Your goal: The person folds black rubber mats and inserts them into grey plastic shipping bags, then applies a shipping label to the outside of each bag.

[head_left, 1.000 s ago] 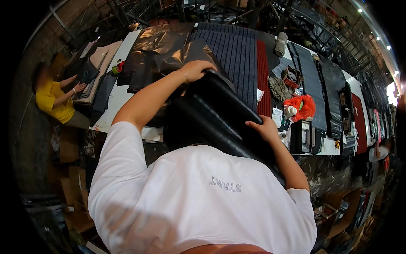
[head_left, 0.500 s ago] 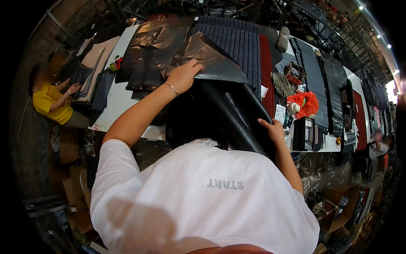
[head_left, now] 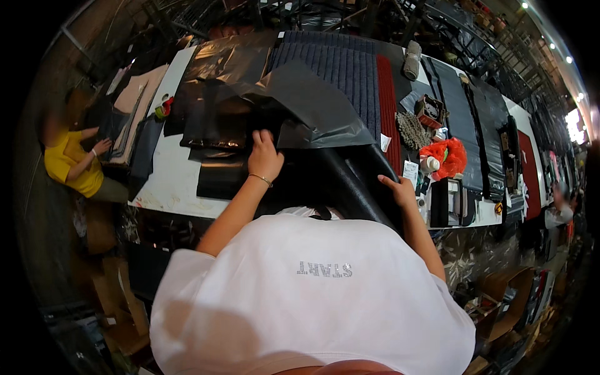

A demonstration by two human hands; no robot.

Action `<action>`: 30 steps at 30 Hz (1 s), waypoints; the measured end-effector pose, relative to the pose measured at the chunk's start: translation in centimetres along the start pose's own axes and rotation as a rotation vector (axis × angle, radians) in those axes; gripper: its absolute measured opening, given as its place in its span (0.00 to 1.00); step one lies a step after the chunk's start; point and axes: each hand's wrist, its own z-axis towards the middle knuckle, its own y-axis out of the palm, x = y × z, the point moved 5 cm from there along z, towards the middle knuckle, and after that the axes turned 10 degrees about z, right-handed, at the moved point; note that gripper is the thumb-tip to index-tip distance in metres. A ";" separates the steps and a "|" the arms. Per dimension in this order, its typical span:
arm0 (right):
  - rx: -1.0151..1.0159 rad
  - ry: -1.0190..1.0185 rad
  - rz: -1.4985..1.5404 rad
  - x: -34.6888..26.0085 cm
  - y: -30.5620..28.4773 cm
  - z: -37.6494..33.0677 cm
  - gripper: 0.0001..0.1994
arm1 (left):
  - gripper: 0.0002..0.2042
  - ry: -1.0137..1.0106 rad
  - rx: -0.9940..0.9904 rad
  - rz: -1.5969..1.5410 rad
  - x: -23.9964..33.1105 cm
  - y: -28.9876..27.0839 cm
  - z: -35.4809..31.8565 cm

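A dark, thin plastic bag [head_left: 319, 103] lies crumpled over the far end of a shiny black sheet, folded into thick rolls [head_left: 353, 181], in front of my body. With fingers curled, my left hand [head_left: 265, 159] grips the bag's dark edge on the left side; the exact fold in its fingers is partly hidden. On the right, my right hand [head_left: 399, 187] is closed on the outer edge of the black sheet, thumb on top. The sheet's near end is hidden by my chest.
Ribbed blue-grey mats [head_left: 331, 53] and a red ribbed mat [head_left: 387, 112] lie beyond. To the right are an orange plastic bag [head_left: 451, 156], a white bottle [head_left: 430, 164] and a black box [head_left: 445, 203]. Tape [head_left: 164, 106] sits left, near a co-worker in yellow [head_left: 75, 169].
My left hand has come down and nearer, from the bag's top to its left edge. The bag's raised flap has settled lower. My right hand keeps its hold on the sheet.
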 end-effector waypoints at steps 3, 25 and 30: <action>-0.015 0.010 0.014 -2.1 0.3 0.7 0.28 | 0.12 0.287 -0.644 0.172 -0.5 7.5 -2.3; 0.140 0.072 0.192 -3.7 9.5 20.6 0.44 | 0.16 -0.033 -0.636 0.078 -3.0 21.3 16.8; 0.235 0.119 0.680 1.0 7.9 21.3 0.22 | 0.15 0.051 -0.596 0.136 -4.5 21.8 16.5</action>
